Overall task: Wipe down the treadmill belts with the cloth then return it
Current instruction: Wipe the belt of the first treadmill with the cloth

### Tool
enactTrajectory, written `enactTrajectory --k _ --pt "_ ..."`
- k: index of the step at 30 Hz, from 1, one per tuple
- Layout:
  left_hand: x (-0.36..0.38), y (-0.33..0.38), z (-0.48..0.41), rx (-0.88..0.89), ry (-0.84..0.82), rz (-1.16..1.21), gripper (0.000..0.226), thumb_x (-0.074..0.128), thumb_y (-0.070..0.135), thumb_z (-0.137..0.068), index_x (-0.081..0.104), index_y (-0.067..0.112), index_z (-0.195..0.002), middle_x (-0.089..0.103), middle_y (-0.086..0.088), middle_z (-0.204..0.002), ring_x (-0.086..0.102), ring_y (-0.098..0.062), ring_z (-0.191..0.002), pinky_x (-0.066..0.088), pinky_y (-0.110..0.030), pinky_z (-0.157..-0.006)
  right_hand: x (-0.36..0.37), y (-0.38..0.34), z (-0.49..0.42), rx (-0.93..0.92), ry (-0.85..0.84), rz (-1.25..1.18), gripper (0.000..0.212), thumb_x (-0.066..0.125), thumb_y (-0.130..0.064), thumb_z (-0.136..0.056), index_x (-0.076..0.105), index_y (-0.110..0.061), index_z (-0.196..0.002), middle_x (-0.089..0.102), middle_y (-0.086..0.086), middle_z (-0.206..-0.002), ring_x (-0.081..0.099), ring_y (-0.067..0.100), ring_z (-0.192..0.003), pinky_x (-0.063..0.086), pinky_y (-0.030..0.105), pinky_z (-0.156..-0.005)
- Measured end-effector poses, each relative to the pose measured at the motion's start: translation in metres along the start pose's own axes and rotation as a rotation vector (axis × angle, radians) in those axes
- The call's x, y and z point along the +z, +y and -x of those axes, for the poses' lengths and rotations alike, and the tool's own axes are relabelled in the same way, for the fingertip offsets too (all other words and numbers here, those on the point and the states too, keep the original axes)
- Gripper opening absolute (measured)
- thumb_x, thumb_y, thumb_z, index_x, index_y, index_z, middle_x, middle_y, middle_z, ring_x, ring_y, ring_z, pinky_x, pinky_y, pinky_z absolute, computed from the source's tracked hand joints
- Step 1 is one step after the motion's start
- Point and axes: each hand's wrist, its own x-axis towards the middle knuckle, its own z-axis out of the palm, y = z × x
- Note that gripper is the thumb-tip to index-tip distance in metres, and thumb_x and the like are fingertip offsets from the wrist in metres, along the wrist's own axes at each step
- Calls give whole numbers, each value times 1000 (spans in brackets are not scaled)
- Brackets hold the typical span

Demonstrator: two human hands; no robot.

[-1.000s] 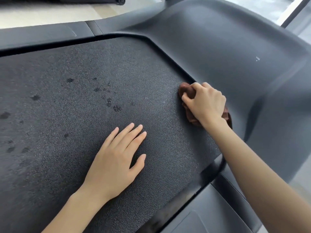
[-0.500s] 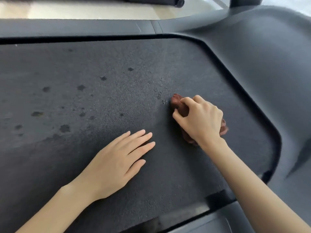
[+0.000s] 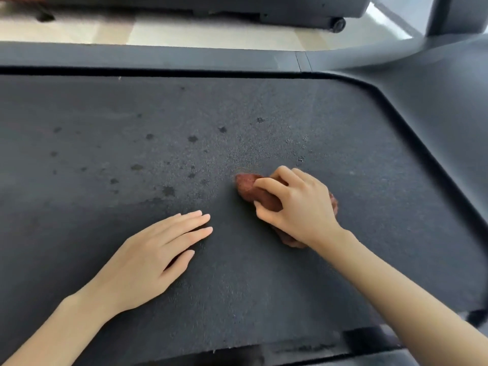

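Note:
The dark textured treadmill belt (image 3: 264,286) fills most of the head view. Several dark wet spots (image 3: 169,191) dot its middle and left part. My right hand (image 3: 298,204) grips a bunched reddish-brown cloth (image 3: 248,184) and holds it down on the belt right of centre. The cloth sticks out past my fingers to the left and a little behind my wrist. My left hand (image 3: 155,254) lies flat on the belt with straight fingers, a short way left of the cloth and nearer to me.
A grey side rail (image 3: 158,55) runs along the far edge of the belt. The grey motor cover (image 3: 449,114) curves round the belt's right end. Beyond the rail lie light floor tiles (image 3: 184,33) and another machine's base with a wheel (image 3: 338,23).
My right hand has slid the cloth leftwards from the belt's right edge by the motor cover toward the middle. The view has shifted left. My left hand stays flat on the belt.

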Motion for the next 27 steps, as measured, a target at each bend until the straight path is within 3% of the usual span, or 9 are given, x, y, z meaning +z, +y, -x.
enactTrajectory --k 5,8,11,20,24,27 --pt "-20 2 13 35 -29 -42 46 33 34 -96 43 23 -139 33 11 -150 25 -6 -140 17 -30 -115 -22 76 26 -18 -46 28 43 52 -58 -80 69 -28 -106 61 3 -98 59 28 -82 51 36 -68" --pt "-23 -6 25 20 -49 -33 46 33 35 -97 40 25 -141 30 11 -151 23 -7 -141 17 -31 -115 -27 91 24 -19 -136 -50 47 52 -66 -78 68 -31 -106 59 -2 -102 57 23 -86 49 31 -67" --pt "-20 -5 29 -1 -38 -15 46 35 34 -96 40 25 -140 31 10 -151 23 -8 -141 19 -32 -115 -16 77 12 -46 -123 -72 44 53 -64 -79 72 -29 -98 62 -2 -99 59 23 -83 45 26 -65" --pt "-22 -21 38 72 -30 5 47 37 36 -96 39 25 -141 30 9 -151 20 -6 -141 20 -32 -114 31 -32 -49 -282 -66 -209 32 60 -56 -83 72 -32 -101 64 -2 -98 60 22 -81 53 37 -61" --pt "-34 -47 72 50 -8 17 45 38 36 -97 41 25 -140 33 9 -150 22 -6 -141 21 -31 -114 56 -107 -82 -377 -53 -234 28 66 -50 -81 73 -31 -100 65 -2 -96 59 21 -78 38 22 -56" --pt "-44 -72 105 27 -4 16 45 39 35 -96 41 26 -140 32 9 -150 23 -6 -140 22 -31 -114 70 -151 -102 -407 -55 -240 26 70 -47 -79 73 -31 -99 65 -2 -95 58 20 -77 38 23 -52"
